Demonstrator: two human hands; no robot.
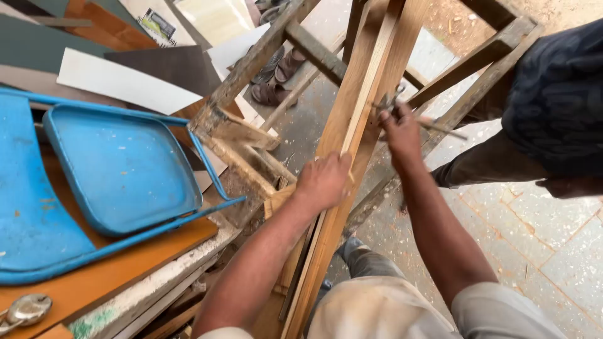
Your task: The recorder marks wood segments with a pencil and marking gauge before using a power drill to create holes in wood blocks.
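The left hand [323, 181] curls closed around the edge of a long wooden plank [352, 125] leaning upright against a wooden frame [264, 47]. Just beyond, the right hand [401, 130] clenches a thin metal tool [440, 127] against the plank. A blue folding chair [119, 166] lies left.

1 head-worn camera looks steeply down, close over the person's forearms, facing a leaning wooden plank [352, 132], with tiled floor [553, 251] far right below.

Rough bare wooden plank [352, 125], chipped matt blue metal folding chair [119, 169], smooth orange laminate board [125, 270]
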